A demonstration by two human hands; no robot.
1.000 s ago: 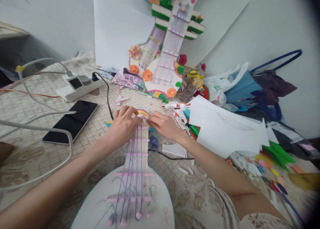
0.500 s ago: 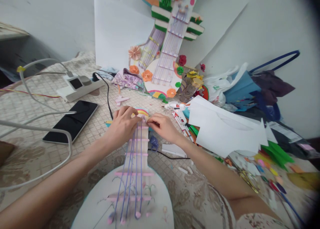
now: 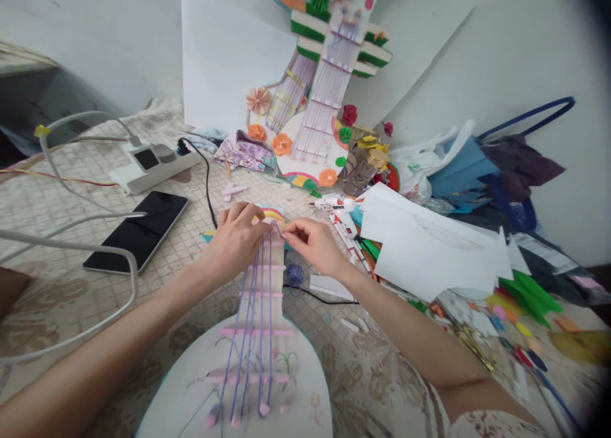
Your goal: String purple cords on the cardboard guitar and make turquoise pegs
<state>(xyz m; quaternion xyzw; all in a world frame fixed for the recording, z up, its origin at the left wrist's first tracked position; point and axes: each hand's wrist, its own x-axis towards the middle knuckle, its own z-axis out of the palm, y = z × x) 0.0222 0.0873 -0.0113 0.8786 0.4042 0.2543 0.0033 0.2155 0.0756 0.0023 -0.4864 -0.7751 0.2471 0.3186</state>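
A white paper guitar (image 3: 296, 374) with pink frets and several purple yarn strings (image 3: 261, 336) lies in front of me, its neck pointing away. My left hand (image 3: 236, 237) rests curled on the top of the neck, fingers pressing the strings down. My right hand (image 3: 312, 246) sits just right of the neck's top, thumb and forefinger pinched on a purple strand. A loose tangle of purple yarn (image 3: 294, 274) lies beside the neck under my right wrist.
A finished decorated paper guitar (image 3: 317, 100) leans against the wall. A black phone (image 3: 138, 231), a power strip (image 3: 153, 164) and grey cables (image 3: 71, 247) lie left. White sheets (image 3: 429, 240), glue tubes (image 3: 334, 202), coloured scraps and bags crowd the right.
My right hand has drawn slightly back and right from the neck top, fingers tightening into a pinch. My left hand stays in place.
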